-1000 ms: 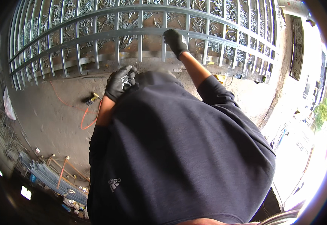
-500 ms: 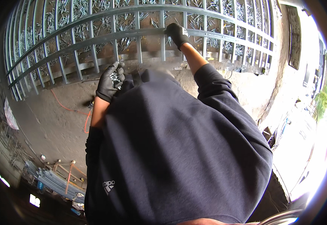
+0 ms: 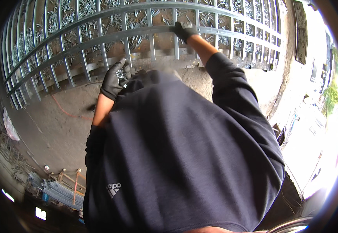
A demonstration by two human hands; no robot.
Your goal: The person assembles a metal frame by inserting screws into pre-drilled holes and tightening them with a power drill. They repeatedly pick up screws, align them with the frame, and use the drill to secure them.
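Note:
A grey metal fence panel (image 3: 114,38) of long rails and upright bars spans the top of the view. My left hand (image 3: 114,79), in a black glove, is curled palm-up around several small silver screws (image 3: 121,76), just below the bar ends. My right hand (image 3: 185,31), also gloved in black, is at the lower rail where an upright bar (image 3: 176,44) crosses it. Its fingers are bent together against the metal; whatever they may pinch there is hidden.
Under the panel, many loose silver screws (image 3: 136,21) lie scattered over a brown surface. An orange cable (image 3: 66,112) crosses the floor at left. Stacked metal bars (image 3: 62,193) lie at lower left beside a wooden frame (image 3: 76,182). Bright daylight comes from the right.
The whole view has shifted slightly, with the panel's bars now further right in it. My right hand stays at the lower rail, its wrist turned a little. My left hand still holds the screws.

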